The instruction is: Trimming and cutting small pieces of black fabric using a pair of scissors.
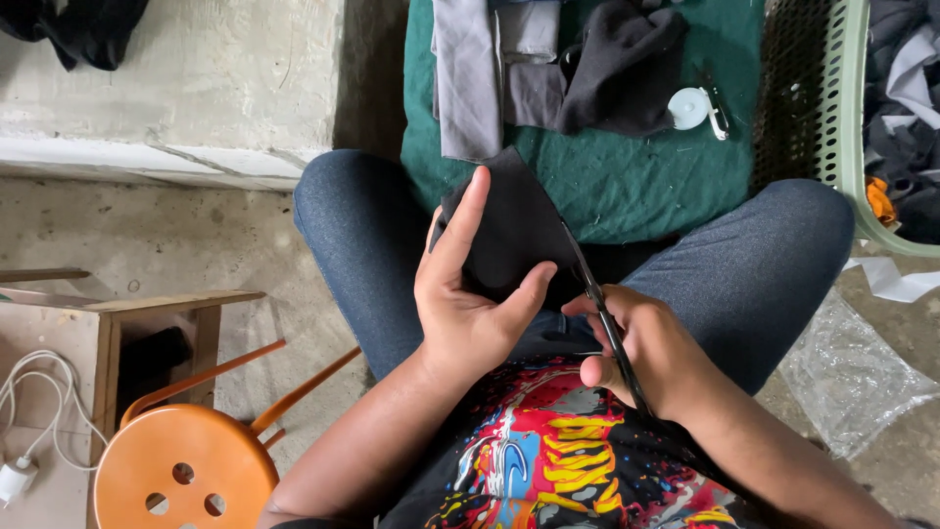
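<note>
Left hand (468,304) raised, fingers spread in a pinching grip — right hand (641,348) curled closed, forearms angled inward.

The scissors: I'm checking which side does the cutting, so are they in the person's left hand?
No, the scissors are gripped in the right hand, while the left hand holds the black fabric piece.

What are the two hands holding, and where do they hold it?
Left hand pinches the black cloth piece at its lower edge; right hand holds the scissors by their handles.
</note>
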